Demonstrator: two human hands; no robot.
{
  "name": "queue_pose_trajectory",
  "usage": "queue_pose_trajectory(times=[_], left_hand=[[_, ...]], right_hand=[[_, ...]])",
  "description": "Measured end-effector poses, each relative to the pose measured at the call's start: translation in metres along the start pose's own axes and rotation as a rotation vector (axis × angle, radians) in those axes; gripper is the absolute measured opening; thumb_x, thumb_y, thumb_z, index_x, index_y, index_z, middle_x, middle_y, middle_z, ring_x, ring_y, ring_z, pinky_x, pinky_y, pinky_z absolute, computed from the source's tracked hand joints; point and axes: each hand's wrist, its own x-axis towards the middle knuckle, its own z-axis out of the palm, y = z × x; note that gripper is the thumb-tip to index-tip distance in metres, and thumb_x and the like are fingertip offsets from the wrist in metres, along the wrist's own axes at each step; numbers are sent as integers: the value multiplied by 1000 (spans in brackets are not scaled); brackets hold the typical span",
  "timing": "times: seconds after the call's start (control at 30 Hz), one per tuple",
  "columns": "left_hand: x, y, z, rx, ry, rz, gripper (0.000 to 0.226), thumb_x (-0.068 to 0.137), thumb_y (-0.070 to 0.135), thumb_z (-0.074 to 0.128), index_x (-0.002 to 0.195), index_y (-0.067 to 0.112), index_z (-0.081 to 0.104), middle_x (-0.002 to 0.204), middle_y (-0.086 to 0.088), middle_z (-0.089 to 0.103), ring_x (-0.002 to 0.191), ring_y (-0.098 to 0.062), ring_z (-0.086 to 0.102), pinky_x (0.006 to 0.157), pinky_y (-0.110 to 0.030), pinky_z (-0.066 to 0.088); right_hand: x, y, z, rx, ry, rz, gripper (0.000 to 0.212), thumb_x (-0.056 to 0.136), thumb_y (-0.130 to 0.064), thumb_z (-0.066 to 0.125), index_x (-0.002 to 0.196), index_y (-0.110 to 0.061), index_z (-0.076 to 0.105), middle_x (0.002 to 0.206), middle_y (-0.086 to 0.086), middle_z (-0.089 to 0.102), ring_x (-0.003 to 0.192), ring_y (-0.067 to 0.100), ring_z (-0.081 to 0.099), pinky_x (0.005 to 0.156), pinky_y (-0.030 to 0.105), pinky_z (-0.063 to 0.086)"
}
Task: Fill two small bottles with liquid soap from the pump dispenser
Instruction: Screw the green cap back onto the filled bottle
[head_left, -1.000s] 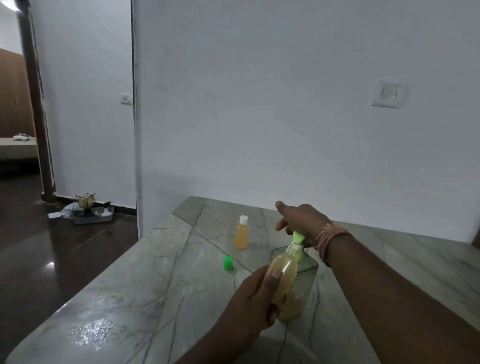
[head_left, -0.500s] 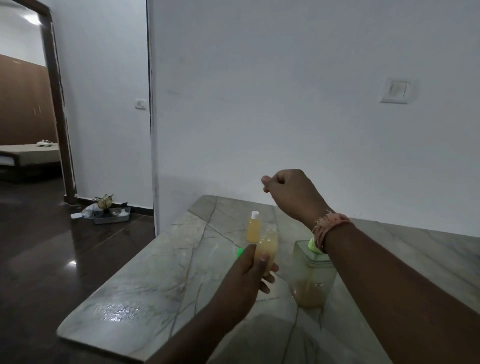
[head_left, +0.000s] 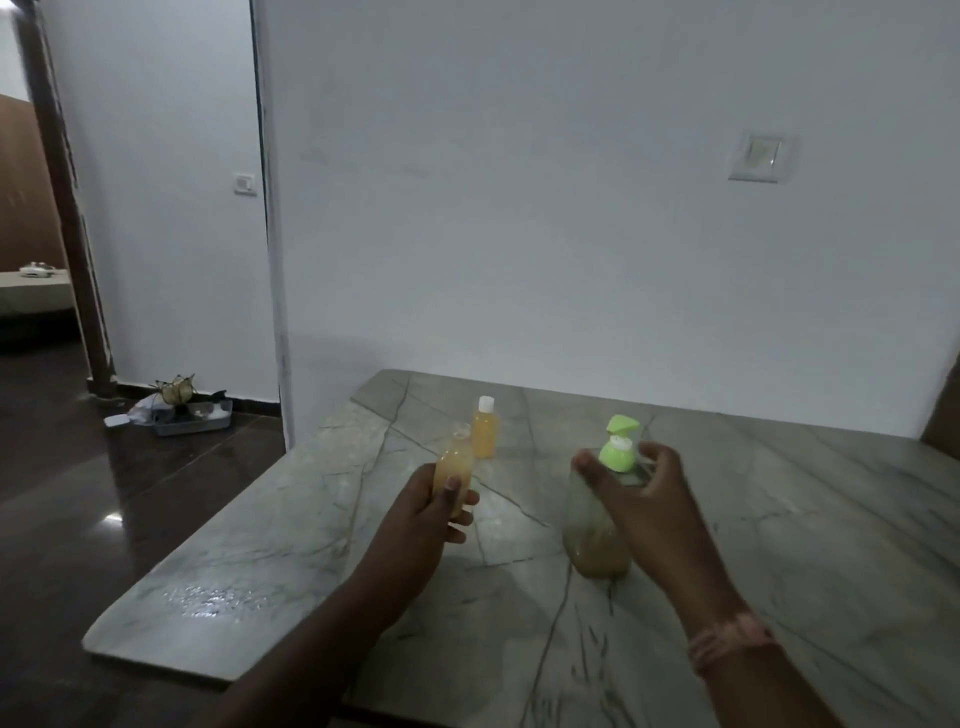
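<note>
White wall (head_left: 545, 208) fills the upper and central frame; switch plate (head_left: 761, 156) at upper right. Dark glossy floor (head_left: 78, 493) in the left third, with a grey tray (head_left: 195, 418) of small clutter against the wall base at mid-left.

Marble table (head_left: 779, 545), grey-green with dark veins, spans the lower centre and right, its far edge against the wall.

Right hand (head_left: 641, 499), lower centre-right: fingers spread and curved around the upper part of the pump dispenser (head_left: 597, 540), thumb at the left shoulder, other fingers at the right of the neck. Blur prevents telling whether the fingers actually touch it. A pink thread band (head_left: 727, 642) sits on the wrist.

Left hand (head_left: 431, 512), lower centre: thumb and fingers wrapped round the lower body of a small open bottle (head_left: 456, 462), held upright above the table, amber liquid filling most of it, neck uncapped.

The dispenser stands on the table just right of centre: clear body, yellowish soap low inside, lime-green pump head (head_left: 619, 444) on top.

Capped bottle (head_left: 484, 426), amber with white cap, stands upright on the table, beyond the held bottle and toward the wall.
</note>
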Motion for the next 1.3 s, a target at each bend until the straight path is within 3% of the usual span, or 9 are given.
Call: queue_pose_trajectory(times=[0.13, 0.3, 0.57, 0.77, 0.87, 0.97, 1.1, 1.23, 1.3], left_hand=[[5, -4, 6, 13, -6, -25, 28, 105, 34, 41, 118, 15, 57, 106, -7, 69, 92, -23, 68, 76, -31, 58], [9, -8, 12, 46, -35, -40, 30, 106, 33, 41, 123, 12, 54, 108, -7, 68, 95, -22, 68, 75, -28, 56], [22, -4, 13, 31, -11, -42, 30, 107, 32, 40, 127, 13, 52, 112, -4, 66, 100, -19, 67, 80, -28, 57], [39, -5, 1, 17, 47, -60, 29, 108, 31, 38, 129, 14, 49, 115, -6, 65, 102, -21, 66, 83, -31, 56], [46, -9, -1, -20, 60, -57, 26, 108, 31, 38, 126, 16, 48, 114, -7, 66, 102, -22, 66, 81, -30, 56], [48, -15, 1, -42, 91, -56, 23, 108, 30, 37, 124, 18, 48, 111, -4, 66, 100, -21, 67, 79, -28, 55], [49, -23, 5, -11, 111, -49, 20, 108, 33, 37, 121, 22, 48, 110, -1, 66, 98, -17, 67, 77, -24, 55], [50, -24, 4, -28, 111, -27, 18, 107, 32, 38, 118, 22, 49, 109, -1, 66, 98, -18, 68, 77, -24, 55], [50, -25, 4, -13, 108, -5, 20, 107, 31, 39, 119, 21, 50, 110, -2, 67, 98, -18, 68, 79, -27, 57]], right_hand=[[-5, 10, 25, 8, 17, -41, 99, 67, -55, 82, 146, -21, 33, 146, 4, 40, 130, 21, 44, 99, 30, 39], [-9, 10, 38, 0, 57, -78, 97, 74, -41, 83, 149, -23, 24, 151, 6, 35, 135, 25, 41, 97, 28, 36], [1, 1, 47, -24, 26, -76, 114, 74, -41, 84, 154, -18, 7, 155, 11, 28, 137, 30, 39, 102, 35, 40], [-3, 15, 44, 12, 21, -64, 127, 66, -46, 87, 154, -27, -2, 157, 13, 26, 141, 30, 34, 110, 42, 39], [-10, 17, 41, -99, 232, -181, 108, 69, -49, 83, 149, -19, 18, 142, 15, 39, 129, 31, 41, 105, 49, 42], [-21, 11, 47, -163, 358, -394, 68, 81, -38, 75, 133, -13, 40, 121, 9, 47, 109, 23, 45, 92, 50, 47], [-24, 3, 63, -225, 285, -537, 32, 87, -28, 69, 113, -16, 55, 110, 3, 50, 101, 15, 46, 86, 36, 48], [-22, -8, 70, -173, 287, -652, 17, 91, -19, 65, 105, -15, 57, 103, -1, 50, 92, 11, 50, 76, 27, 50], [-23, -14, 80, -193, 155, -709, 18, 92, -18, 63, 108, -18, 55, 101, -7, 49, 85, 3, 51, 70, 17, 48]])
